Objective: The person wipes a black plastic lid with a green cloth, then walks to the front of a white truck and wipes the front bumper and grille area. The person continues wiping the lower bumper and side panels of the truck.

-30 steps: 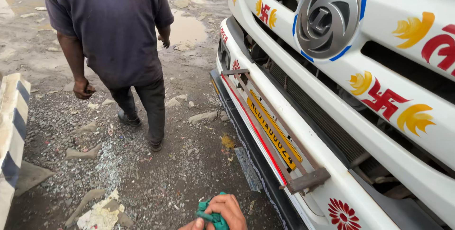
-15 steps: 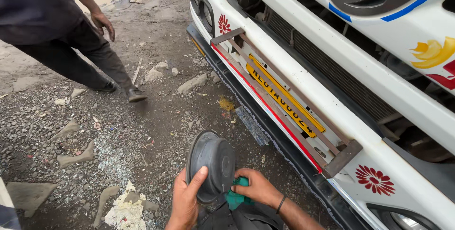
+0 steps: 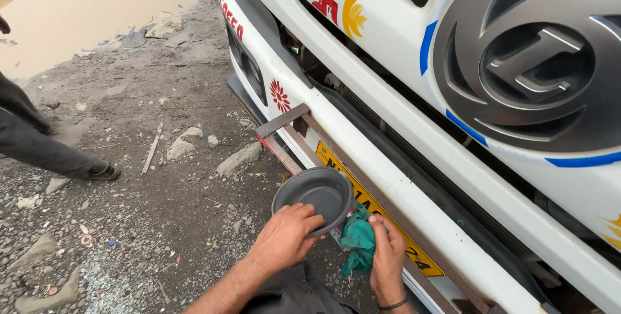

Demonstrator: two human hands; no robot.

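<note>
A round dark grey rubber cup-shaped part (image 3: 314, 196) is gripped at its near rim by the left hand (image 3: 284, 235), fingers closed over the edge. It is held just in front of the white truck bumper (image 3: 362, 159), over the yellow number plate (image 3: 372, 207). A crumpled green cloth (image 3: 358, 244) is clutched by the right hand (image 3: 387, 256), beside the part. Another person's dark-trousered leg (image 3: 45, 152) is seen on the gravel ground (image 3: 129, 223).

This is an outdoor roadside repair spot, not an indoor workshop. A white truck (image 3: 453, 113) with painted red and yellow motifs and a yellow number plate (image 3: 375, 214) stands on rough gravel ground (image 3: 149, 223) strewn with stones and litter, with a muddy puddle (image 3: 90, 10) beyond and another person's legs (image 3: 39, 146) nearby.
</note>
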